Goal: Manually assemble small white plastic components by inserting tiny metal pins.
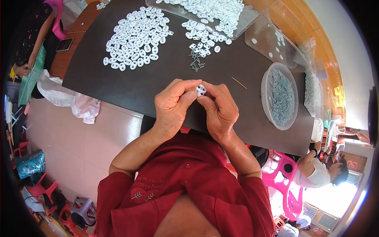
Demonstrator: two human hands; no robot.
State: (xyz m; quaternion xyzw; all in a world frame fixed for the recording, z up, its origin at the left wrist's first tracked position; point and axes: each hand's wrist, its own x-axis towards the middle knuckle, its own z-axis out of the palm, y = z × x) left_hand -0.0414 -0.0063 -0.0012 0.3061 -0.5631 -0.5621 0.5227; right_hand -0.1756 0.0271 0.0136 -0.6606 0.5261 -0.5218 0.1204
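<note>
A small white plastic piece with dark holes (pixel 201 90) is pinched between the fingertips of my left hand (pixel 170 106) and my right hand (pixel 222 111), just above the near part of the dark table (pixel 166 75). Both hands are closed on it, thumbs toward me and index fingers on the far side. Beyond them lies a little heap of grey screw-like pins (pixel 196 63). Behind the pins, loose white oval pieces with holes (pixel 203 36) are scattered. A broad single layer of similar white ovals (pixel 136 39) covers the table at the far left.
A round clear tub (pixel 265 103) full of grey pins stands at right, near a thin wooden stick (pixel 239 83). At the back are a clear tray of white pieces (pixel 213 12) and a clear lid (pixel 258 49). Another person's arm (pixel 39 37) shows at far left.
</note>
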